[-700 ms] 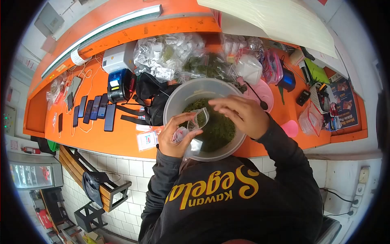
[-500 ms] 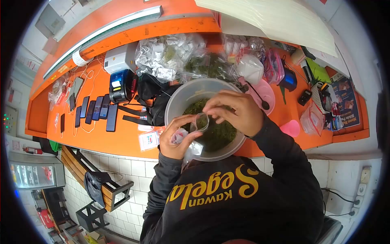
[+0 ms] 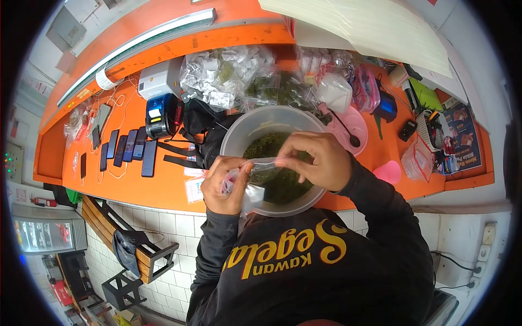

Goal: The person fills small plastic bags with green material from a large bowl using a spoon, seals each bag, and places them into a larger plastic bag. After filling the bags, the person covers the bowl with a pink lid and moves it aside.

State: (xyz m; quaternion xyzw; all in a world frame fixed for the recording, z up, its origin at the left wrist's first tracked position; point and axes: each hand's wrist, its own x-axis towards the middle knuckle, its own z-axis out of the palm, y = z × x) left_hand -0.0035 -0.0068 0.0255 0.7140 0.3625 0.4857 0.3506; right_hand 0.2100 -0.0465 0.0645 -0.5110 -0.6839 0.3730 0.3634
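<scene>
A small clear plastic bag (image 3: 264,164) is stretched between my two hands, its top edge pulled nearly straight. My left hand (image 3: 224,190) pinches one end of it between thumb and finger. More crumpled clear plastic (image 3: 253,196) hangs below that palm, and a pinkish-white bundle (image 3: 229,181) is tucked in the same hand. At the bag's other end, the fingertips of my right hand (image 3: 321,162) are closed on its corner. Directly beneath both hands stands a large translucent tub (image 3: 232,135). Dark green, finely shredded leafy stuff (image 3: 291,187) lies inside it.
Behind the tub lie a heap of clear packets (image 3: 220,76) and bags of green stuff (image 3: 266,87). A black bag (image 3: 204,117) and several phones (image 3: 129,145) are to the left. A pink basin (image 3: 356,122) with a black spoon (image 3: 354,140) and a pink cup (image 3: 388,171) sit right.
My hands have moved apart and the bag's mouth, rounded open before, is now drawn flat between them. My left hand shifted slightly left.
</scene>
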